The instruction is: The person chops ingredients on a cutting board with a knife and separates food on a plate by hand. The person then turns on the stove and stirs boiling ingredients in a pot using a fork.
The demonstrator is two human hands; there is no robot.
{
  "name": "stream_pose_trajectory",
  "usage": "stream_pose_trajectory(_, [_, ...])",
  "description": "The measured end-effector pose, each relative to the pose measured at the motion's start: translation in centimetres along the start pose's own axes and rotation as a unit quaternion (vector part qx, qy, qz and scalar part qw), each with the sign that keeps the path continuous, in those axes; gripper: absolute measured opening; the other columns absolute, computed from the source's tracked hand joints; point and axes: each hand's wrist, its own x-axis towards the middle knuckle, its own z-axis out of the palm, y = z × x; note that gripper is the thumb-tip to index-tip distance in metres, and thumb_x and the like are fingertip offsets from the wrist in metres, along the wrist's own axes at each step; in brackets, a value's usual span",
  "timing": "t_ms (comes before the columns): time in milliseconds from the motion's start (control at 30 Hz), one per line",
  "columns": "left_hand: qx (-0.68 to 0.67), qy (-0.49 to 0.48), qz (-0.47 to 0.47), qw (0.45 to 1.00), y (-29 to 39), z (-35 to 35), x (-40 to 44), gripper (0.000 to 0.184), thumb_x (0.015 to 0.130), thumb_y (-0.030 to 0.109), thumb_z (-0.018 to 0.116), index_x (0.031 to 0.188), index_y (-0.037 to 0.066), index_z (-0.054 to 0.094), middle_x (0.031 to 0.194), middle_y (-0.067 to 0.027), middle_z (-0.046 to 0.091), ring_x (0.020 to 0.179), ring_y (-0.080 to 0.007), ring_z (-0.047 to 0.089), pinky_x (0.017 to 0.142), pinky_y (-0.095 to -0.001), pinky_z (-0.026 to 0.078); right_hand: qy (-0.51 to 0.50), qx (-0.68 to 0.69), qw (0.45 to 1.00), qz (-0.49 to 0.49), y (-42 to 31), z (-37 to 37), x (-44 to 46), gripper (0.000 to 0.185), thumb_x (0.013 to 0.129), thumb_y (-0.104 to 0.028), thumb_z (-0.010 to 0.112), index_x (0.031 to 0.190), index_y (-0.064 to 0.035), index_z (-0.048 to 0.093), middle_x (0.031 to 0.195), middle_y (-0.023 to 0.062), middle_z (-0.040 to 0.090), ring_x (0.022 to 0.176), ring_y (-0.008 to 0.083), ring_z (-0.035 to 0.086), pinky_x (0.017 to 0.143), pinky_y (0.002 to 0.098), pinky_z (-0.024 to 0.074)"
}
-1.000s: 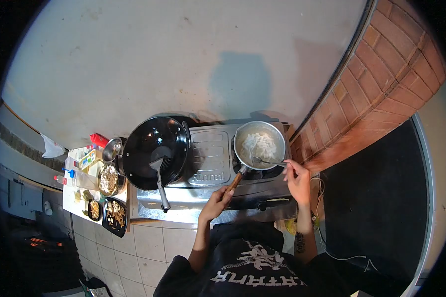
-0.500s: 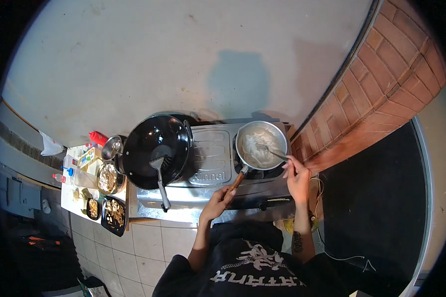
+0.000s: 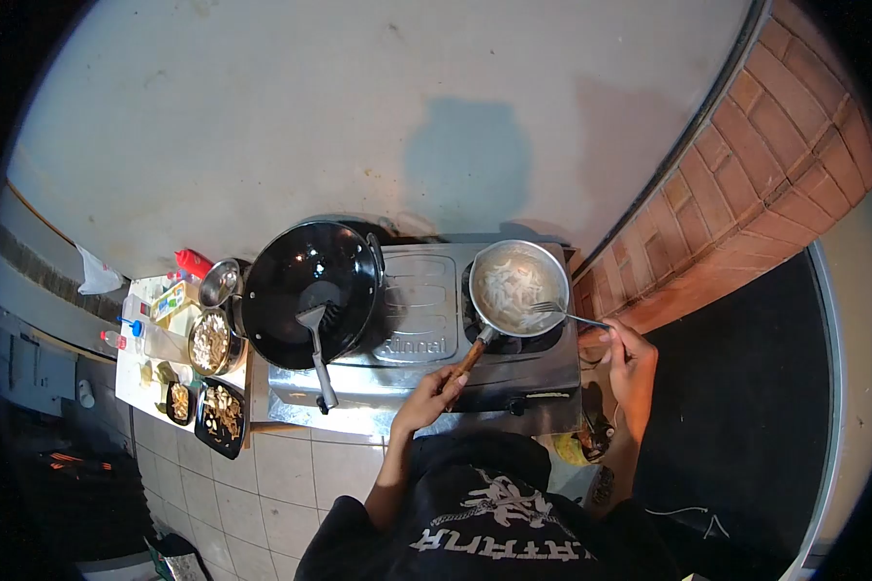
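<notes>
My left hand (image 3: pixel 428 397) is wrapped round the wooden handle (image 3: pixel 467 360) of a saucepan (image 3: pixel 479 315) that sits on the stove's right burner. Pale strips, perhaps noodles, lie in cloudy liquid (image 3: pixel 515 281) inside it. A fork (image 3: pixel 576 316) is pinched in my right hand (image 3: pixel 630 358), to the right of the pan. Its tines are over the pan's lower right part, near the rim; whether they touch the liquid I cannot tell.
A black wok (image 3: pixel 291 276) with a slotted spatula (image 3: pixel 318 353) in it covers the left of the stove (image 3: pixel 412 300). Left of that, a white table (image 3: pixel 131 378) carries bowls, bottles and a black tray of food (image 3: pixel 221 421). A brick pillar (image 3: pixel 707 213) stands at the right.
My right hand has moved right and down, drawing the fork from the pan's middle toward its right rim. The strips have spread out in the liquid. My left hand keeps its hold.
</notes>
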Motion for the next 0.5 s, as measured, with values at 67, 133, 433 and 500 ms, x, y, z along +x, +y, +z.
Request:
stream_pose_trajectory(67, [0.003, 0.001, 0.000, 1.000, -0.2, 0.0, 0.1, 0.036, 0.095, 0.031, 0.054, 0.117, 0.002, 0.053, 0.067, 0.0052, 0.044, 0.057, -0.0048, 0.042, 0.052, -0.0209, 0.036, -0.011, 0.014, 1.000, -0.012, -0.2, -0.4, 0.0, 0.019, 0.089, -0.003, 0.053, 0.105, 0.0002, 0.065, 0.074, 0.0093, 0.064, 0.054, 0.0109, 0.053, 0.050, 0.0257, 0.0412])
stream_pose_trajectory(133, [0.006, 0.001, -0.001, 1.000, -0.3, -0.1, 0.2, 0.036, 0.095, 0.031, 0.054, 0.116, 0.002, 0.053, 0.067, 0.0050, 0.045, 0.057, -0.0048, 0.043, 0.053, -0.0209, 0.037, -0.032, 0.006, 0.999, -0.004, -0.6, 0.0, 0.0, 0.020, 0.089, -0.003, 0.053, 0.105, 0.0005, 0.065, 0.075, 0.0095, 0.064, 0.054, 0.0109, 0.053, 0.050, 0.0255, 0.0418])
stream_pose_trajectory(433, [-0.007, -0.001, -0.007, 1.000, -0.1, 0.0, 0.0, 0.035, 0.095, 0.032, 0.054, 0.114, 0.002, 0.054, 0.069, 0.0040, 0.047, 0.059, -0.0052, 0.045, 0.054, -0.0212, 0.038, -0.053, 0.040, 0.997, -0.050, 1.0, 6.2, 1.1, 0.019, 0.089, 0.004, 0.052, 0.104, 0.0049, 0.064, 0.076, 0.0094, 0.064, 0.056, 0.0100, 0.054, 0.054, 0.0241, 0.0436])
stream_pose_trajectory(500, [-0.011, 0.006, 0.007, 1.000, -0.7, 0.0, 0.2, 0.035, 0.095, 0.032, 0.054, 0.114, 0.002, 0.055, 0.068, 0.0040, 0.047, 0.059, -0.0053, 0.044, 0.054, -0.0211, 0.038, -0.049, 0.034, 0.997, -0.045, 0.7, 6.8, 1.9, 0.018, 0.090, 0.001, 0.052, 0.103, 0.0048, 0.064, 0.077, 0.0095, 0.065, 0.057, 0.0100, 0.054, 0.055, 0.0246, 0.0440])
